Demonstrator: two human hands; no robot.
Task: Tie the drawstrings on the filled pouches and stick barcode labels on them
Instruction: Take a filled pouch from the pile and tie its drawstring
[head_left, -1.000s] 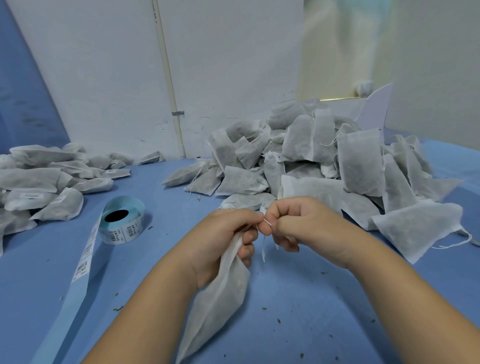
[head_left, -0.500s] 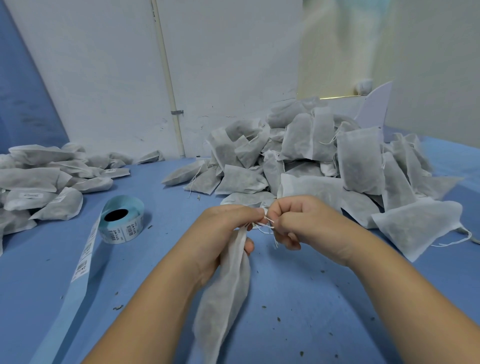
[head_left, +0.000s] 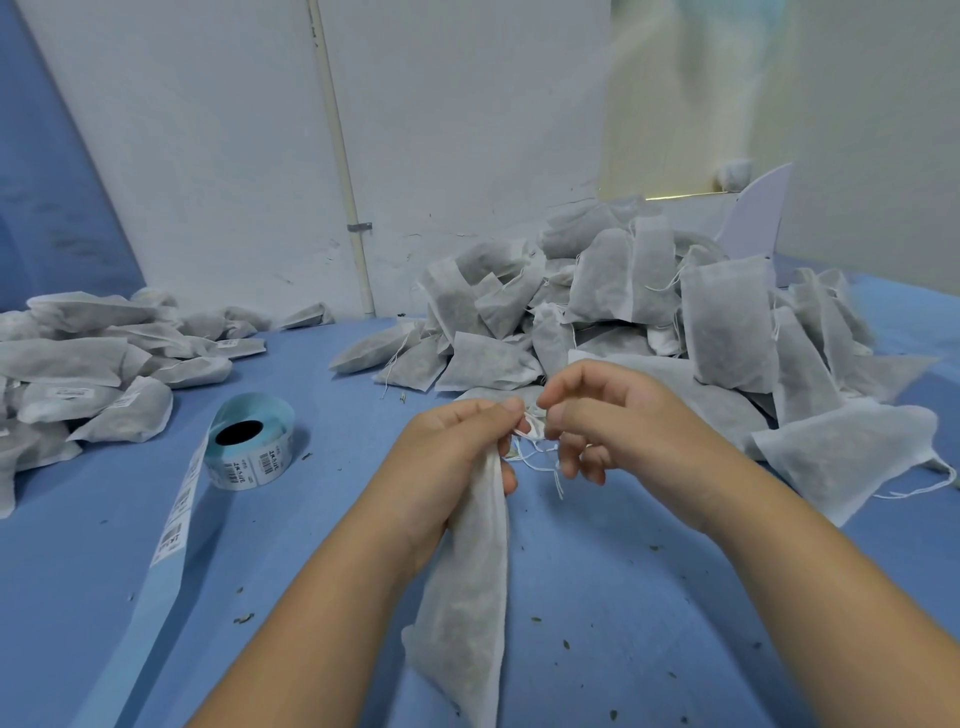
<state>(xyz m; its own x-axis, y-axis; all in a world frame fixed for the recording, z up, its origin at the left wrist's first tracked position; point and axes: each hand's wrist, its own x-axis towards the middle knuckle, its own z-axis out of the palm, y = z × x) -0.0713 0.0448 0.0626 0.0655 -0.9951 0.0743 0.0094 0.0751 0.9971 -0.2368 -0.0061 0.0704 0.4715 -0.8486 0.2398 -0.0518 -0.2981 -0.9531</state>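
Step in hand: tying. The left hand (head_left: 447, 457) grips the gathered neck of one filled pouch (head_left: 467, 597). The pouch hangs from the fist toward the counter (head_left: 649, 597); whether its bottom touches, cannot tell. The right hand (head_left: 618, 415) is close against the left, thumb and forefinger pinching the drawstring (head_left: 540, 460) at the pouch mouth, with loose ends dangling below. Judgement: knot not yet snug. Keep the neck bunched tight and draw both ends evenly so the loop closes against the fabric. The cord is thin and likely to slip or tangle. The untied pile (head_left: 727, 322) lies just behind the hands, and its trailing strings could snag. The label roll (head_left: 249, 441) sits to the left, its strip (head_left: 171, 525) running toward the near edge, handy for labelling. Labelled pouches (head_left: 78, 374) lie far left. Dry crumbs are scattered on the counter.
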